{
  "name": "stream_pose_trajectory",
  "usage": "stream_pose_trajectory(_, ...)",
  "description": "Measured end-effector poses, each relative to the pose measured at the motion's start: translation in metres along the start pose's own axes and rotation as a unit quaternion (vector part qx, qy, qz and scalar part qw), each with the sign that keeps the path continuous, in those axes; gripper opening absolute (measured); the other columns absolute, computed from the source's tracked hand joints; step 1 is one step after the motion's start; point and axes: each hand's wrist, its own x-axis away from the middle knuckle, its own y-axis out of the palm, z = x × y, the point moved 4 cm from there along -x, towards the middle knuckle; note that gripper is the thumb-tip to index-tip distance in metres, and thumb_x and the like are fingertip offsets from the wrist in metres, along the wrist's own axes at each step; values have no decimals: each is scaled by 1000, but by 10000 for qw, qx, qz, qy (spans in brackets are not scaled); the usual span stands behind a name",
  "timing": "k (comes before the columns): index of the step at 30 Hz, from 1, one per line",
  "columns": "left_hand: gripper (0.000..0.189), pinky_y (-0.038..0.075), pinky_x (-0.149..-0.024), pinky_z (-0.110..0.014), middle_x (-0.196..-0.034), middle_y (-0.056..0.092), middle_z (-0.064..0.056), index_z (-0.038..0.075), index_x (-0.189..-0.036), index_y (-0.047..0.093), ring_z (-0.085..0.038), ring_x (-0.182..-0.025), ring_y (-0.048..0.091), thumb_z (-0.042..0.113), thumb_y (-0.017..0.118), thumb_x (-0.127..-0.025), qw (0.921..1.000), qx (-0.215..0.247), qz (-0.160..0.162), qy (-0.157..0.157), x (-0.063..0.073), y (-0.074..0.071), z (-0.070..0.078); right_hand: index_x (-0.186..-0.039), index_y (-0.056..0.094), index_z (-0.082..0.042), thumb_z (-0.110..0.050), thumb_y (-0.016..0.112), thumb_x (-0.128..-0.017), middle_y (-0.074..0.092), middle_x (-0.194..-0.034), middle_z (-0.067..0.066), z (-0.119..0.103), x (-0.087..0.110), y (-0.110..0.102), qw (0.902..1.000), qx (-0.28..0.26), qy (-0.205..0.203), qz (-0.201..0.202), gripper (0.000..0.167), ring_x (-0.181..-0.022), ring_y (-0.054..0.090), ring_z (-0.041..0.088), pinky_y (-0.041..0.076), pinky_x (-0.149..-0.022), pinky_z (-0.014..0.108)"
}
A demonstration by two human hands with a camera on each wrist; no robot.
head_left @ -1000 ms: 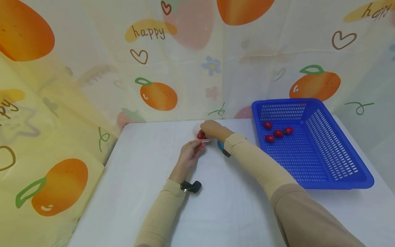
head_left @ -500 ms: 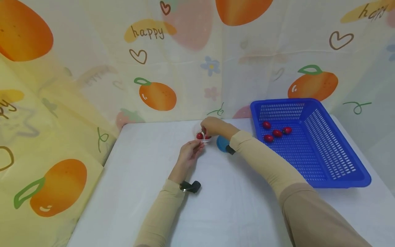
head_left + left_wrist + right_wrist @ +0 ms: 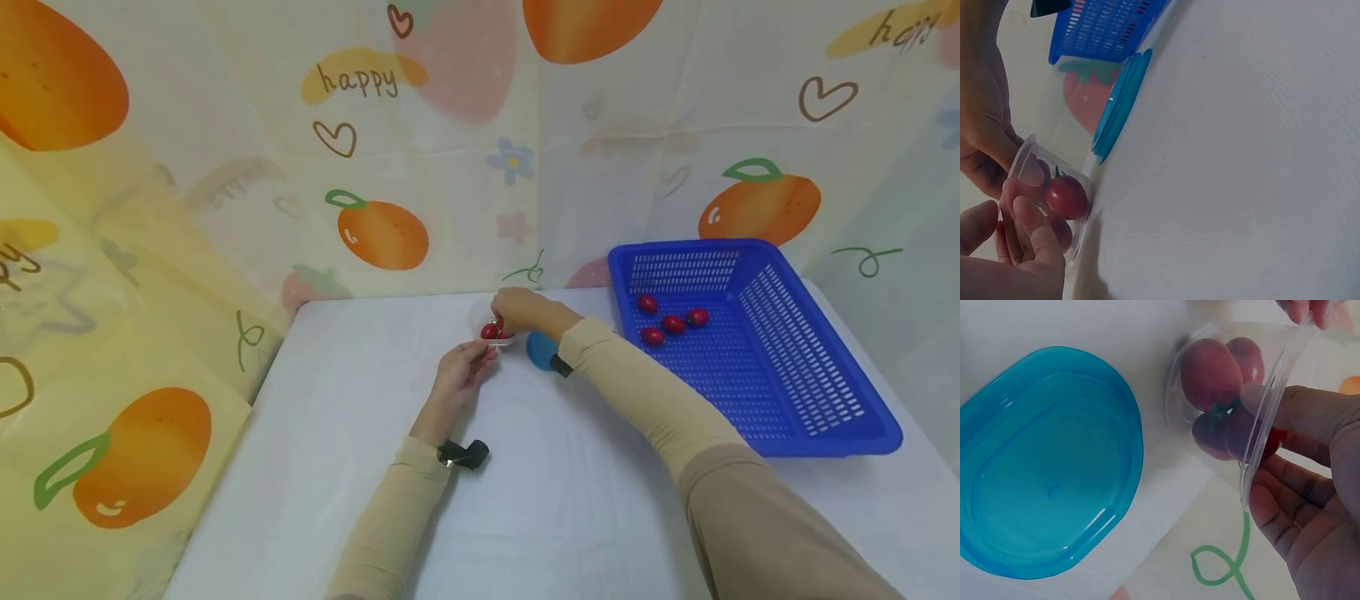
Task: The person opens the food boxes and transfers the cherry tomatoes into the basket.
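Note:
A clear plastic container [image 3: 1063, 161] with several red cherry tomatoes [image 3: 1211, 375] stands near the back of the table. At its near rim, my left hand [image 3: 459, 373] pinches the edge between thumb and fingers. My right hand [image 3: 528, 311] reaches into the container's mouth from the right. Its thumb and fingers hold a cherry tomato [image 3: 1276, 442], seen partly through the clear rim in the right wrist view. Green stems show among the tomatoes. A blue lid [image 3: 1054, 462] lies on the table just right of the container, partly under my right wrist in the head view.
A blue perforated basket [image 3: 840, 358] stands at the right of the table, with several cherry tomatoes [image 3: 652, 336] towards its left back corner. A white cloth [image 3: 330, 433] covers the table. Fruit-printed curtain [image 3: 450, 167] hangs along the back edge and left side.
My right hand first drew slightly up and right, uncovering more of the blue lid, then lowered a little at the container. The tomatoes inside have shifted. My left hand stays at the rim.

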Motion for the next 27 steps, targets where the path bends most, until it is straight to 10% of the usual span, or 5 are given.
stream_pose_trajectory(27, 23, 57, -88, -23, -94, 69, -4, 2, -115, 60, -12, -86, 68, 11, 61, -95, 9999, -34, -2, 102, 2, 1, -2, -123, 63, -2, -19, 71, -89, 57, -114, 16, 46, 34, -41, 9929, -765, -27, 911, 39, -105, 56, 27, 55, -93, 35)
